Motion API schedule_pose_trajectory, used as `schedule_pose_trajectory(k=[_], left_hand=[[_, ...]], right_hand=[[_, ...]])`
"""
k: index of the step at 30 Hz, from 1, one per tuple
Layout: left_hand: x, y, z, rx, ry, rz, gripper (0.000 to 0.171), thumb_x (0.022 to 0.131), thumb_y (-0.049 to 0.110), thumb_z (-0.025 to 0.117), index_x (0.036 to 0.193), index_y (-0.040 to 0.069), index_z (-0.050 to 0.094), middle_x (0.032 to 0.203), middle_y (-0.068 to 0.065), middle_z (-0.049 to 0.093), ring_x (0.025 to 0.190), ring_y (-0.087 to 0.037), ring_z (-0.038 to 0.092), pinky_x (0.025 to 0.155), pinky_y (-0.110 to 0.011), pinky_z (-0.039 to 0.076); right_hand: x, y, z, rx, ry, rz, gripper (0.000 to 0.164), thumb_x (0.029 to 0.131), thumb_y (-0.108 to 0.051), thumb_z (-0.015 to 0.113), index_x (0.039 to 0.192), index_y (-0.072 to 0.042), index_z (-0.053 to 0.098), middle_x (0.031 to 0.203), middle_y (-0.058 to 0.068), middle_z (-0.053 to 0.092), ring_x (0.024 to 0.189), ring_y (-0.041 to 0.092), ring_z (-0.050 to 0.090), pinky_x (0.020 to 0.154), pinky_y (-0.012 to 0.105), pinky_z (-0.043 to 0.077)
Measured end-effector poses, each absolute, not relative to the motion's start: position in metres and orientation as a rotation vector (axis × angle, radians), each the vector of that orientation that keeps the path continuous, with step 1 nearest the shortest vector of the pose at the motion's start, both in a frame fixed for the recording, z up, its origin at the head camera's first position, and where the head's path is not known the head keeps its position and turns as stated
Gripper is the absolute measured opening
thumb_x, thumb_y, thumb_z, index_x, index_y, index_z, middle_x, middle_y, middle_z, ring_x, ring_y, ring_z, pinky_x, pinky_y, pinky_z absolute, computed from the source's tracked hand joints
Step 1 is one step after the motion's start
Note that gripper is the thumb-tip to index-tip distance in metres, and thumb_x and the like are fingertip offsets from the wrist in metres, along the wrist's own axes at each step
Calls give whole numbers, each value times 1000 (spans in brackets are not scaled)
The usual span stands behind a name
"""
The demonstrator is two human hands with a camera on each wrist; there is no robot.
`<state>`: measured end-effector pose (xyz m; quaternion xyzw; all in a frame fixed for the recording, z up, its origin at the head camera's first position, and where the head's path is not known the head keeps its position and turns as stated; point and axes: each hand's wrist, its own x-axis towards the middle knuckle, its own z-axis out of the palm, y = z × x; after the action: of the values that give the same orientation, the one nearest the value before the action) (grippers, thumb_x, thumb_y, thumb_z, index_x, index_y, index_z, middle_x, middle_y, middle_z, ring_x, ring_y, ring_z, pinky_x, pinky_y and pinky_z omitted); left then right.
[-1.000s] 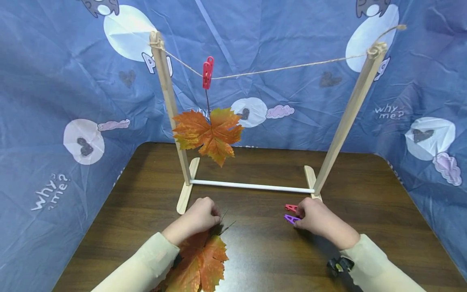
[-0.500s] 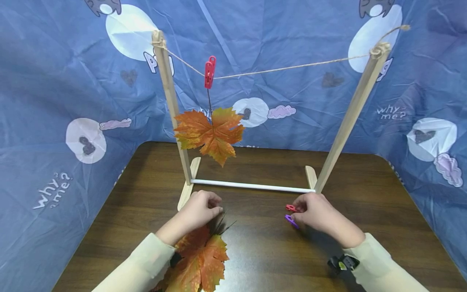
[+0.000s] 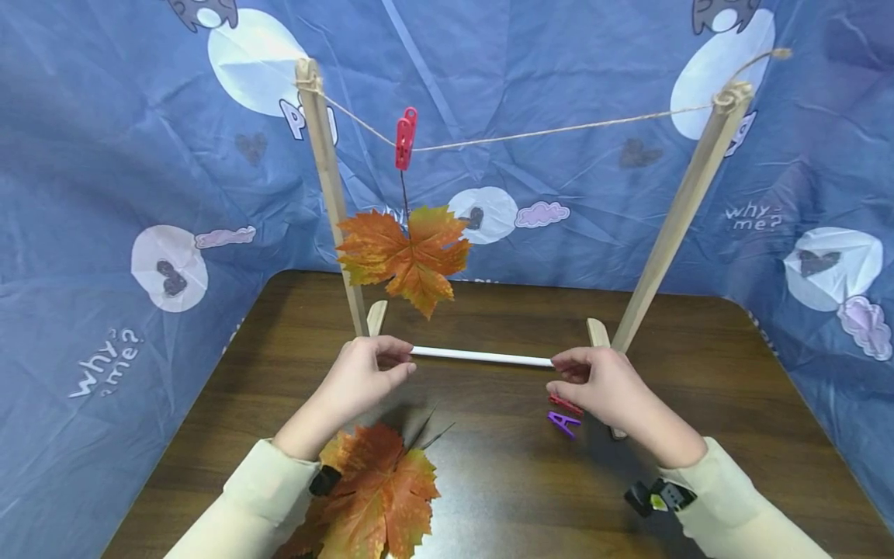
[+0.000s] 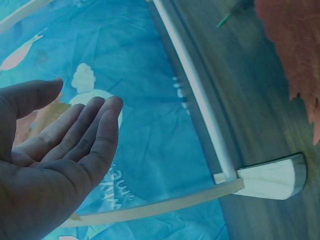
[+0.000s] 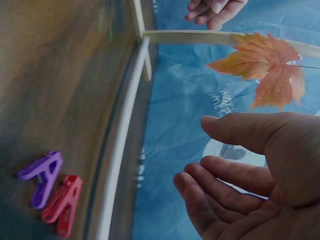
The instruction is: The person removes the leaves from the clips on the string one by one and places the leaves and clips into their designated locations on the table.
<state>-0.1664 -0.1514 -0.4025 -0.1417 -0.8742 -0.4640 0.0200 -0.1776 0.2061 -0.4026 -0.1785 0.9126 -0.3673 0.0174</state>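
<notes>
In the head view my left hand point(image 3: 363, 376) is raised over the table, thumb and fingers apart, with nothing between them. Below it lie orange-red maple leaves point(image 3: 380, 489), their dark stems pointing away from me. My right hand point(image 3: 606, 388) hovers at the other side, also holding nothing, its fingers loosely bent in the right wrist view. Under its thumb are a purple clothespin point(image 3: 563, 423) and a red clothespin point(image 5: 64, 205) on the table. Another red clothespin point(image 3: 405, 140) clips a maple leaf point(image 3: 408, 256) by its stem to the twine point(image 3: 559, 128).
Two wooden posts point(image 3: 680, 221) carry the twine, on flat wooden feet point(image 4: 272, 177). A white rod point(image 3: 482, 357) joins them low down, beyond both hands. The brown table point(image 3: 503, 473) runs back to a blue printed cloth point(image 3: 503, 70).
Both hands have lifted away from the table. The left has come off the leaf stems and moved slightly left; the right has let go of the clothespins, which stay on the table.
</notes>
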Motion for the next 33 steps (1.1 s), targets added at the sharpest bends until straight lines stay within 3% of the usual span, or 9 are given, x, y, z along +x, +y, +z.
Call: schedule_pose_trajectory(k=[11,33], left_hand=[[-161,-152,-386,-403,-2628,-1498,20,89,3,76,108,-4,74,98,-10,74,86,-19,71,78,-36,57],[-163,-152,-345,-443,-2438,-1514,24,90,0,74,114,-7,71,103,-15,74,91,-25,72,79,-34,57]], right_hand=[[-179,199,-378,-591,2839,-1219,32,85,-16,85,111,-2,76,101,5,74,88,20,70,76,38,57],[-193,161,-309,-806,2849,-1422,31,84,-16,87,111,-7,77,102,-1,75,88,12,71,76,27,56]])
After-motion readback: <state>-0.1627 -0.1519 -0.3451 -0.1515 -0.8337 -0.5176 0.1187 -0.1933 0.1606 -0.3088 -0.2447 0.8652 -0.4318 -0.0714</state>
